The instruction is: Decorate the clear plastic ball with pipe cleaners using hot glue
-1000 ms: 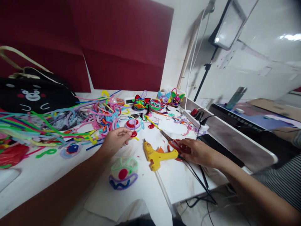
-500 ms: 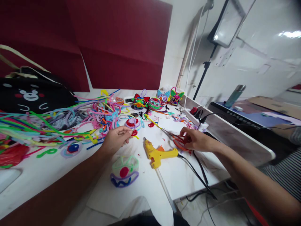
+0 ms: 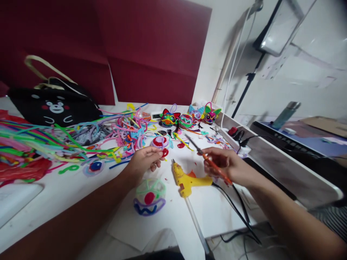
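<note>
Between the thumb and fingers of my left hand [image 3: 148, 160] is a small red pipe-cleaner coil [image 3: 165, 153]. My right hand [image 3: 227, 164] grips orange-handled scissors [image 3: 217, 169], raised off the table with the blades pointing up and left. A yellow glue gun [image 3: 187, 180] with a clear glue stick lies between my hands, its nozzle pointing away from me. Closer to me, below my left hand, sits a clear ball [image 3: 150, 196] decorated with green, purple and blue pipe cleaners and a red round nose. A purple and red coiled piece [image 3: 159, 142] lies just beyond my left fingertips.
Loose pipe cleaners [image 3: 81, 141] heap up at left before a black bag [image 3: 54, 106]. Finished decorated balls [image 3: 185, 121] line the back. A power strip [image 3: 241, 142] stands at right, and the glue gun's black cord [image 3: 235, 206] runs off the front edge.
My right hand has lifted the scissors off the table and turned them. My left hand still pinches the red coil. The whole view has shifted slightly, so things appear farther right.
</note>
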`<control>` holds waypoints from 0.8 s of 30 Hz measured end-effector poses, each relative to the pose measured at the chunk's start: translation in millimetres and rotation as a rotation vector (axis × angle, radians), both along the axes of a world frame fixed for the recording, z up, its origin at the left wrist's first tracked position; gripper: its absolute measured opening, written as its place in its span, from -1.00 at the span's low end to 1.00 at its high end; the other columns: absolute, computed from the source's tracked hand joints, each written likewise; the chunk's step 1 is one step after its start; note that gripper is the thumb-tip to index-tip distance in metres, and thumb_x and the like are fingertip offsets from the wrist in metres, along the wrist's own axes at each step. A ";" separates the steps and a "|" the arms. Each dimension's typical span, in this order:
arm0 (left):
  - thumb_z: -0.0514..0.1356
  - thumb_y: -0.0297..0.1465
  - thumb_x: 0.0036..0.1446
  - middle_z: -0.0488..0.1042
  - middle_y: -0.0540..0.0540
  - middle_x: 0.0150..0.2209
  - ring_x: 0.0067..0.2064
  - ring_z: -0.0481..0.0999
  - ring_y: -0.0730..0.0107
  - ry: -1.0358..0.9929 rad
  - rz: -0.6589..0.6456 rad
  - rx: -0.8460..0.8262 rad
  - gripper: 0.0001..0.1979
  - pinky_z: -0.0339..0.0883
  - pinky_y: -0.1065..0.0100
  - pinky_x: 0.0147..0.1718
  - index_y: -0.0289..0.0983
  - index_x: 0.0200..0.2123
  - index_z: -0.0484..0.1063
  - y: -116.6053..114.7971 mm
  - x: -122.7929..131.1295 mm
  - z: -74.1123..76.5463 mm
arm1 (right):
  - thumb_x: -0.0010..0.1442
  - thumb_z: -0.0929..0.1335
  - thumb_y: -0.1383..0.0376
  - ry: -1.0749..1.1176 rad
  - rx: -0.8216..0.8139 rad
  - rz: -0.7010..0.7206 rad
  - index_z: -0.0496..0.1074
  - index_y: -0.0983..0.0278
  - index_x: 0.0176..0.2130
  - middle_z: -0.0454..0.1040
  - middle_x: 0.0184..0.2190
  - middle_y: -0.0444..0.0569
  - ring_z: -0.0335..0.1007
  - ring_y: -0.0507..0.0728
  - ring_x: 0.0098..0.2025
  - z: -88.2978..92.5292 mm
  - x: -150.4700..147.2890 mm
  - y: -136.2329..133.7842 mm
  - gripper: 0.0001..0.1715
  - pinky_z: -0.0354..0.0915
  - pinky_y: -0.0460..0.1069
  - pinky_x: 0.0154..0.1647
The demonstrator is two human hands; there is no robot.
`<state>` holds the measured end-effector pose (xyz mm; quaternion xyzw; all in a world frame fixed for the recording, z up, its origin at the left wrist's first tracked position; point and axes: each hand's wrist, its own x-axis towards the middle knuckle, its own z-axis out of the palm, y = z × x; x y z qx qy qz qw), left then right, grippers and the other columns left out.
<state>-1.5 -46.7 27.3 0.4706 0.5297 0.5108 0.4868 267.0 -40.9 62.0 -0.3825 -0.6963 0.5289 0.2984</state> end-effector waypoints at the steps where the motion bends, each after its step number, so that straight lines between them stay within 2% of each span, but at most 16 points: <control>1: 0.33 -0.25 -0.14 0.51 -0.05 -0.52 -0.59 0.35 0.56 -0.021 -0.002 -0.003 -0.71 0.08 0.52 -0.68 -0.33 -0.40 0.42 -0.6 0.5 0.9 | -0.03 0.50 0.08 -0.021 -0.003 0.041 0.35 0.30 -0.11 0.24 -0.53 -0.22 0.13 -0.04 -0.54 -2.7 -6.0 -1.7 -0.43 0.05 -0.09 -0.54; 4: 0.32 -0.26 -0.12 0.52 -0.04 -0.53 -0.60 0.39 0.52 -0.011 0.025 0.060 -0.73 0.12 0.51 -0.69 -0.31 -0.40 0.40 -1.3 0.4 2.7 | -0.01 0.49 0.05 -0.064 0.003 0.066 0.35 0.29 -0.19 0.24 -0.54 -0.23 0.07 -0.06 -0.56 -9.4 -20.9 -5.8 -0.50 -0.01 -0.11 -0.58; 8: 0.29 -0.28 -0.06 0.46 0.06 -0.65 -0.69 0.37 0.49 0.086 0.092 0.176 -0.77 0.10 0.51 -0.76 -0.27 -0.37 0.37 -3.6 -0.3 5.5 | -0.10 0.54 0.00 -0.018 -0.080 0.070 0.32 0.28 -0.29 0.20 -0.57 -0.27 0.02 -0.09 -0.58 -8.8 -33.7 -11.9 -0.43 -0.04 -0.15 -0.61; 10: 0.28 -0.28 -0.04 0.48 0.05 -0.64 -0.70 0.39 0.46 0.093 0.103 0.200 -0.78 0.12 0.50 -0.77 -0.26 -0.35 0.35 -6.0 0.6 7.9 | -0.10 0.54 -0.03 -0.012 -0.120 0.091 0.32 0.29 -0.30 0.20 -0.57 -0.27 0.00 -0.10 -0.59 -5.5 -38.1 -15.5 -0.42 -0.06 -0.15 -0.63; 15: 0.27 -0.32 -0.04 0.59 -0.06 -0.52 -0.55 0.57 0.32 0.038 0.109 0.224 -0.80 0.42 0.38 -0.58 -0.28 -0.37 0.37 -10.6 5.0 13.7 | -0.10 0.54 -0.04 0.016 -0.187 0.124 0.33 0.30 -0.32 0.22 -0.60 -0.28 0.02 -0.11 -0.61 0.1 -46.9 -22.1 -0.42 -0.05 -0.15 -0.63; 21: 0.28 -0.32 -0.01 0.58 -0.03 -0.51 -0.47 0.60 0.31 0.150 0.174 0.339 -0.84 0.42 0.40 -0.50 -0.26 -0.36 0.41 -11.1 1.9 11.9 | -0.09 0.54 -0.02 0.027 -0.230 0.120 0.32 0.30 -0.32 0.24 -0.62 -0.30 0.04 -0.12 -0.65 1.6 -51.4 -24.4 -0.43 -0.03 -0.16 -0.65; 24: 0.30 -0.33 -0.01 0.59 -0.04 -0.44 -0.37 0.61 0.31 0.154 0.171 0.418 -0.84 0.47 0.37 -0.34 -0.25 -0.35 0.44 -11.4 0.2 10.8 | -0.05 0.50 -0.07 0.038 -0.244 0.139 0.30 0.29 -0.34 0.24 -0.63 -0.29 0.03 -0.13 -0.67 4.3 -51.8 -26.5 -0.43 -0.02 -0.16 -0.67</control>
